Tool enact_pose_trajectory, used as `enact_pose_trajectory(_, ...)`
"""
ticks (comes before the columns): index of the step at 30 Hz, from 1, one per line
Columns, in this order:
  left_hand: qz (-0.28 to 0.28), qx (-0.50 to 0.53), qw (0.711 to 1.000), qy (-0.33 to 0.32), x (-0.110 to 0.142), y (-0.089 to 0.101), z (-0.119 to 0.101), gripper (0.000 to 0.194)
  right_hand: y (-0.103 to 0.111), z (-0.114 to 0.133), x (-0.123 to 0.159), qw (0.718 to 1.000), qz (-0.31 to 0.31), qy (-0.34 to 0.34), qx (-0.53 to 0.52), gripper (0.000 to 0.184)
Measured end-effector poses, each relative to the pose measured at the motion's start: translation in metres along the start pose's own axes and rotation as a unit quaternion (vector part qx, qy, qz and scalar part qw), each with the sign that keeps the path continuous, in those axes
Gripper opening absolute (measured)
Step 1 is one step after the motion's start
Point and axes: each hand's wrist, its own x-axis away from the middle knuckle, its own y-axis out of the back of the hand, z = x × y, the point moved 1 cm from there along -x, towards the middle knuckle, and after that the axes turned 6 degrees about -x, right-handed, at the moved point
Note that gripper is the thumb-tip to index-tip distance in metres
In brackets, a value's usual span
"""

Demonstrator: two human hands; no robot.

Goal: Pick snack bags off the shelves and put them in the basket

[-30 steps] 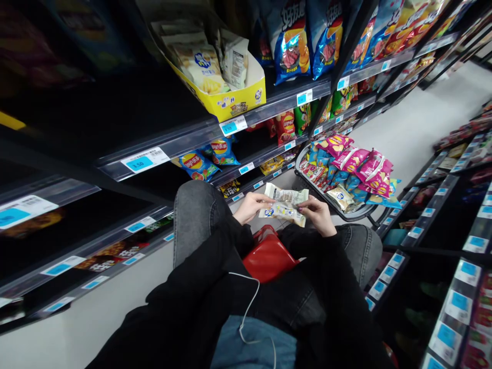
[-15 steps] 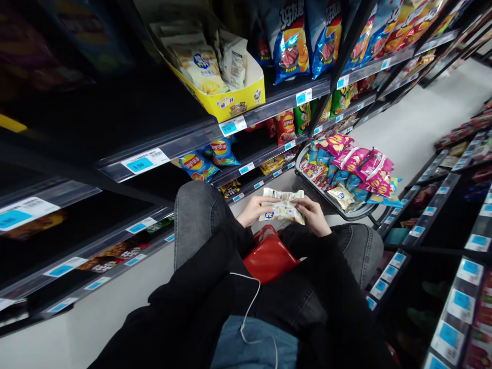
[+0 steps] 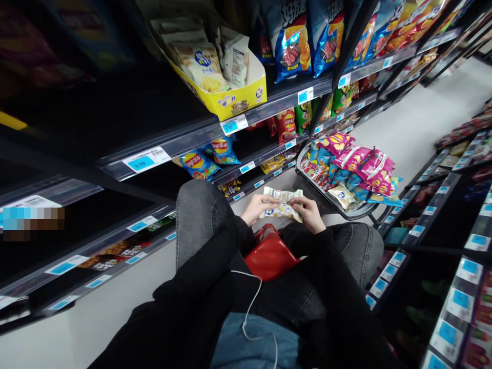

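Note:
Between my knees, both hands hold a small cream-coloured snack packet (image 3: 283, 210) with a blue logo and printed text. My left hand (image 3: 255, 208) grips its left side, thumb and fingers closed on the wrapper. On the opposite side my right hand (image 3: 310, 212) pinches the packet near its middle and right end. The fingertips of the two hands are close together and partly cover the print. Just below the packet is a red glossy stool (image 3: 272, 253) between my legs. A shopping basket (image 3: 355, 214) full of snack bags stands ahead, right of my hands.
Pink chip bags (image 3: 375, 171) are heaped over the basket's right side. On the shelf above left sits a yellow display box (image 3: 244, 105) of similar cream packets. Blue chip bags (image 3: 291, 51) stand beside it. More shelving (image 3: 453, 312) lines the right side.
My right hand has moved slightly left, bringing the fingers of both hands closer together on the packet. The packet stays in roughly the same place.

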Motion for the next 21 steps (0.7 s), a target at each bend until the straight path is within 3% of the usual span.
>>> enact_pose_trajectory(9, 0.028, -0.072, 0.991, -0.111, -0.003, 0.01, 0.0, 0.017, 0.005, 0.017, 0.005, 0.995, -0.015, 0.063, 0.079, 0.016)
enact_pose_trajectory(14, -0.041, -0.15, 0.981, -0.113, -0.001, 0.008, -0.003, 0.02, -0.002, 0.014, 0.005, 0.988, -0.035, 0.069, 0.137, 0.015)
enact_pose_trajectory(21, -0.135, -0.151, 0.973, -0.11, -0.001, -0.003, 0.005, 0.029, -0.018, 0.008, 0.007, 0.959, -0.148, 0.087, 0.223, 0.033)
